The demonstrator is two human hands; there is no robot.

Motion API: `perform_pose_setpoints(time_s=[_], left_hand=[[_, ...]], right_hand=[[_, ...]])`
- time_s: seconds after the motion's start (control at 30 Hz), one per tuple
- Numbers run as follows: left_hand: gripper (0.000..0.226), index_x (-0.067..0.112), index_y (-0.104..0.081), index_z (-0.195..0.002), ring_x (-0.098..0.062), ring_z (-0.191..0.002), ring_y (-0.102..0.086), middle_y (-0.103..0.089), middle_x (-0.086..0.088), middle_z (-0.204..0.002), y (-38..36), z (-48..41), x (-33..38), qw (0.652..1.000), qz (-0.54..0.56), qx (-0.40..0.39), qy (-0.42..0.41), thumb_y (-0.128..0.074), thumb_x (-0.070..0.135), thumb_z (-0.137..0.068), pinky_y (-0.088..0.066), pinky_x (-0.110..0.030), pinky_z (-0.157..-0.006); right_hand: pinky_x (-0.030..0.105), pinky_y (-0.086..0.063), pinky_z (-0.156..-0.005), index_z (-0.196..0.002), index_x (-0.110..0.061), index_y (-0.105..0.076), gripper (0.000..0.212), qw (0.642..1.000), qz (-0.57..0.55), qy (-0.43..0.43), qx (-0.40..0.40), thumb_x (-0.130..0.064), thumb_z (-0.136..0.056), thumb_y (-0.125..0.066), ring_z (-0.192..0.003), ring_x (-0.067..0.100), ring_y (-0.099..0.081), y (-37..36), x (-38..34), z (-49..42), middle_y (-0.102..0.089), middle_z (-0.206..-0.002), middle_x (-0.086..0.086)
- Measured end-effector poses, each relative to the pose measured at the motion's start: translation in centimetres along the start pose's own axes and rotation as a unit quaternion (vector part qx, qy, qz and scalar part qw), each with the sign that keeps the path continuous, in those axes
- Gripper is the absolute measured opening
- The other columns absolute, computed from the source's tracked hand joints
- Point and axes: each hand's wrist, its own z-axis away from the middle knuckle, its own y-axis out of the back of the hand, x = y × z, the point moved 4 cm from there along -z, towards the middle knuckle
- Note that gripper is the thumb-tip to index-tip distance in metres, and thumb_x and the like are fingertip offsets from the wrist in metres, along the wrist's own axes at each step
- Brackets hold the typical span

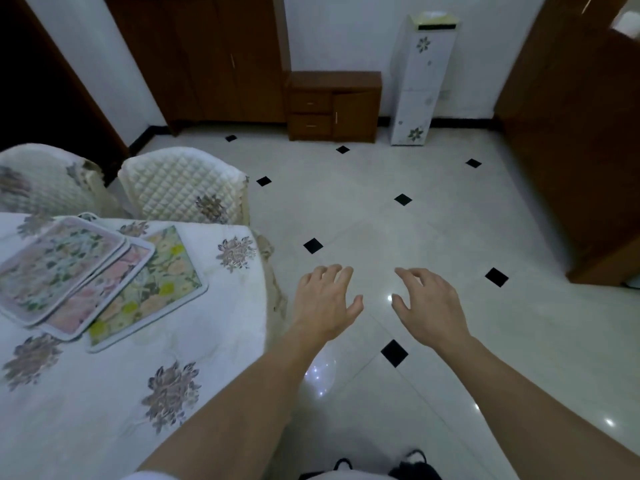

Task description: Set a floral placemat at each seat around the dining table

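Both hands hang out over the floor point(450, 220), past the worktop's point(214, 341) right edge, palms down. The left hand point(323, 301) and right hand point(429, 304) hold nothing, fingers spread and relaxed (a small gap between them). The placemats point(100, 275) lie fanned in an overlapping pile near the worktop's far edge, by two chairs point(183, 188).

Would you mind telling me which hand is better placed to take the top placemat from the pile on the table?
Left, probably. The left hand hangs open just off the table, nearer the fanned placemats; the right hand, also open, is further out over the floor and must reach across.
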Motion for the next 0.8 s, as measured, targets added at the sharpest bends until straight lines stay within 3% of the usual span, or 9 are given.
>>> perform_pose_setpoints(time_s=[0.23, 0.53, 0.67, 0.8], left_hand=[[0.054, 0.019, -0.06, -0.121, -0.024, -0.104, -0.061, -0.066, 0.001, -0.117, -2.9, -8.7, -3.8, 0.999, -0.012, 0.01, 0.04, -0.044, 0.054, -0.083, -0.049, -0.039, -0.083], [0.053, 0.022, -0.058, -0.123, -0.022, -0.105, -0.06, -0.065, 0.004, -0.117, -5.9, -24.9, -9.3, 0.991, -0.046, -0.006, 0.128, -0.045, 0.055, -0.084, -0.049, -0.038, -0.084], [0.06, 0.022, -0.054, -0.128, -0.024, -0.111, -0.056, -0.062, 0.002, -0.124, -6.1, -31.9, -12.0, 0.983, -0.047, -0.016, 0.177, -0.034, 0.057, -0.085, -0.047, -0.04, -0.09], [0.057, 0.022, -0.053, -0.131, -0.023, -0.114, -0.055, -0.06, 0.002, -0.128, -5.9, -36.5, -14.8, 0.974, -0.052, 0.002, 0.222, -0.04, 0.056, -0.086, -0.046, -0.04, -0.094]], right_hand=[[0.044, -0.042, -0.1, -0.136, -0.022, -0.054, 0.049, 0.999, -0.022, 0.038, -0.026, -0.037, -0.089, -0.057, -0.119, 0.027, -0.055, -3.4, 0.5, -11.1, -0.06, -0.127, 0.006], [0.044, -0.043, -0.099, -0.132, -0.022, -0.056, 0.047, 0.991, -0.053, 0.121, -0.033, -0.037, -0.088, -0.055, -0.115, 0.026, -0.056, -5.7, 1.1, -31.7, -0.062, -0.123, 0.005], [0.045, -0.046, -0.097, -0.129, -0.02, -0.057, 0.048, 0.984, -0.066, 0.163, -0.038, -0.039, -0.086, -0.051, -0.112, 0.029, -0.058, -5.5, 1.1, -40.7, -0.063, -0.119, 0.007], [0.044, -0.044, -0.098, -0.131, -0.02, -0.055, 0.047, 0.976, -0.063, 0.198, -0.062, -0.037, -0.088, -0.053, -0.113, 0.029, -0.056, -6.1, -0.2, -48.0, -0.062, -0.12, 0.008]])
